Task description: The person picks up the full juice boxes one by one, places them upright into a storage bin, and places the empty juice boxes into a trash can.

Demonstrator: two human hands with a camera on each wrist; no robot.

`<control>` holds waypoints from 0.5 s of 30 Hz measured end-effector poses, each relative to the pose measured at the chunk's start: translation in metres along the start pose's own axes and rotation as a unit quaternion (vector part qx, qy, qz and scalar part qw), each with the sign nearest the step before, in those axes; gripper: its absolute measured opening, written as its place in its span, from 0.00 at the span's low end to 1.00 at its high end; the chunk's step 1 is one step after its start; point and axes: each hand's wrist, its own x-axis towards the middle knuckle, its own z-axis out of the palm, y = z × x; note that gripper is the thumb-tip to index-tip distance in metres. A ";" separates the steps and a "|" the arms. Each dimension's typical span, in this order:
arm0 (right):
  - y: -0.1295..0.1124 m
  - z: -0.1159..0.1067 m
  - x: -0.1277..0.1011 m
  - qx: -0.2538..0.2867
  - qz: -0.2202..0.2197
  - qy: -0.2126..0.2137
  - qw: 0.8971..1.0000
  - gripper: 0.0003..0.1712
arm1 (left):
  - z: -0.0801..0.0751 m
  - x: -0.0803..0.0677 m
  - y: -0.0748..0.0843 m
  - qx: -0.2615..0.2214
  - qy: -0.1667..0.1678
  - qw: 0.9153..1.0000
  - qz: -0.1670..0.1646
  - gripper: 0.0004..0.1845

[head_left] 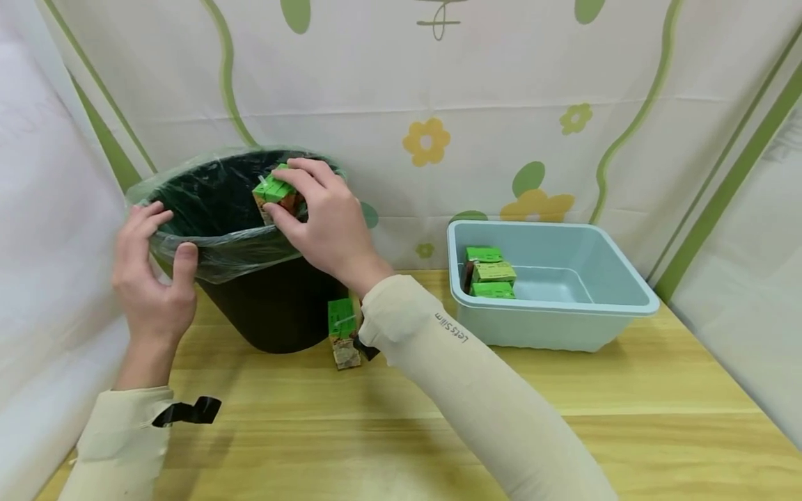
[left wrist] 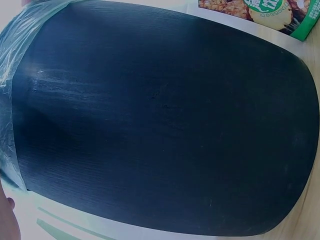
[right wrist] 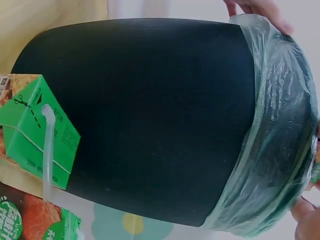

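Observation:
A black trash bin (head_left: 269, 313), lined with a clear greenish bag (right wrist: 272, 110), leans toward the left on the table. My left hand (head_left: 153, 278) holds its near left rim, fingers over the edge and thumb outside. With thumb and fingers, my right hand (head_left: 332, 216) pinches a small green-topped drink carton (head_left: 272, 191) at the right side of the bin's mouth. The carton's lower part is hidden behind the rim. Below my right wrist, another drink carton (head_left: 343, 334) with a straw stands by the bin's base.
Right of the bin sits a light blue plastic basin (head_left: 545, 330) with several green cartons (head_left: 491, 273) along its left side. One more carton (right wrist: 35, 217) shows at the lower left in the right wrist view. Patterned white cloth (head_left: 482, 76) hangs behind the wooden table (head_left: 282, 438).

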 end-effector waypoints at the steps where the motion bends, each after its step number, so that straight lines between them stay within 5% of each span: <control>1: -0.001 0.000 0.001 -0.004 0.004 -0.006 1.000 0.26 | 0.000 0.000 0.001 0.001 0.001 1.000 0.000 0.39; 15: -0.001 -0.008 0.007 -0.021 0.027 -0.048 0.998 0.25 | 0.001 0.001 0.014 -0.004 0.010 1.000 0.003 0.40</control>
